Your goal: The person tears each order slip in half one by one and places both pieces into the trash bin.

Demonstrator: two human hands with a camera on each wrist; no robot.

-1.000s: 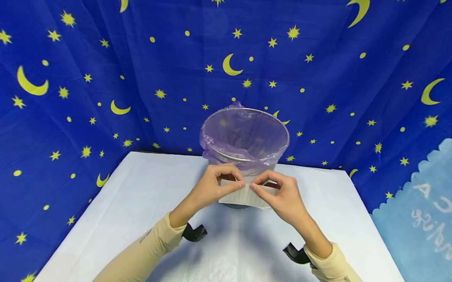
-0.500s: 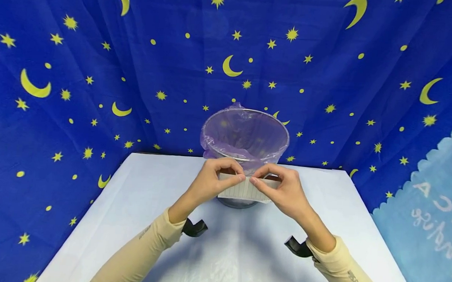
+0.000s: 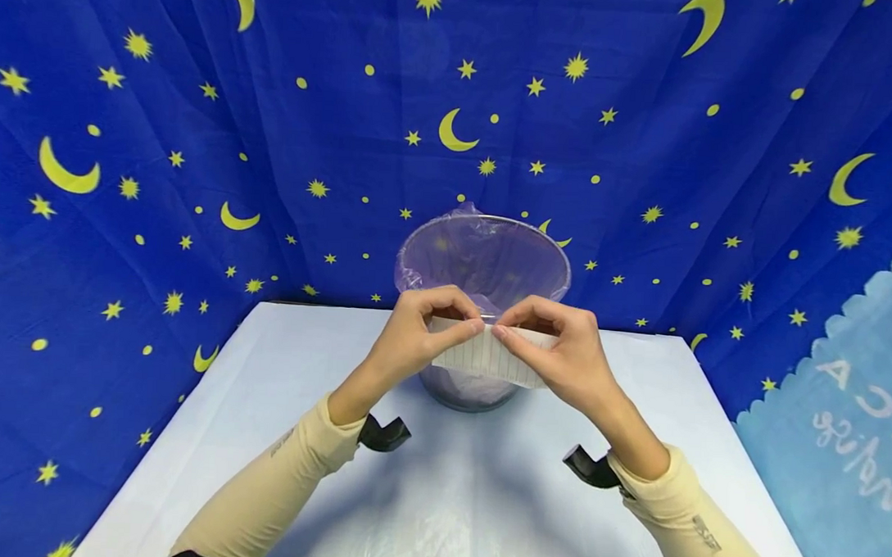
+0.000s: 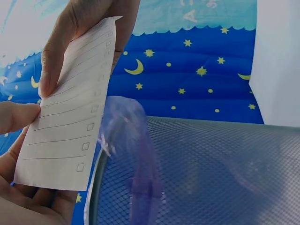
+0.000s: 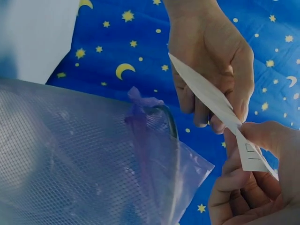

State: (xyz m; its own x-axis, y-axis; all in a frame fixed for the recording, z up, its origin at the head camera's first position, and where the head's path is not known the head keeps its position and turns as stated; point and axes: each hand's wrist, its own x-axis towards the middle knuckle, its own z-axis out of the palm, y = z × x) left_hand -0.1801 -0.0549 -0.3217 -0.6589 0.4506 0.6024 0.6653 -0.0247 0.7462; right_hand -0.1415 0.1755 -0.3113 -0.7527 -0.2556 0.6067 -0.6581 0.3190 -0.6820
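Note:
A white sheet of lined paper (image 3: 480, 358) with a column of small check boxes is held upright in front of the wastebasket's near rim. My left hand (image 3: 422, 331) pinches its top edge near the middle, thumb toward me. Right beside it, my right hand (image 3: 565, 348) pinches the same edge, the two thumb tips nearly touching. In the left wrist view the paper (image 4: 65, 131) shows its ruled lines. From the right wrist the paper (image 5: 206, 91) is nearly edge-on and looks bent near the pinch. Curled fingers behind it are partly hidden.
A round mesh wastebasket (image 3: 471, 394) stands at the back of the white table (image 3: 340, 340), lined with a translucent purple bag (image 3: 484, 255) folded over its rim. Blue star-and-moon cloth (image 3: 376, 161) hangs behind. Black mounts (image 3: 384, 434) protrude from both wrists.
Both hands have risen with the paper, from below the wastebasket's rim to about its near edge, uncovering more of the basket's base. Both keep their pinch.

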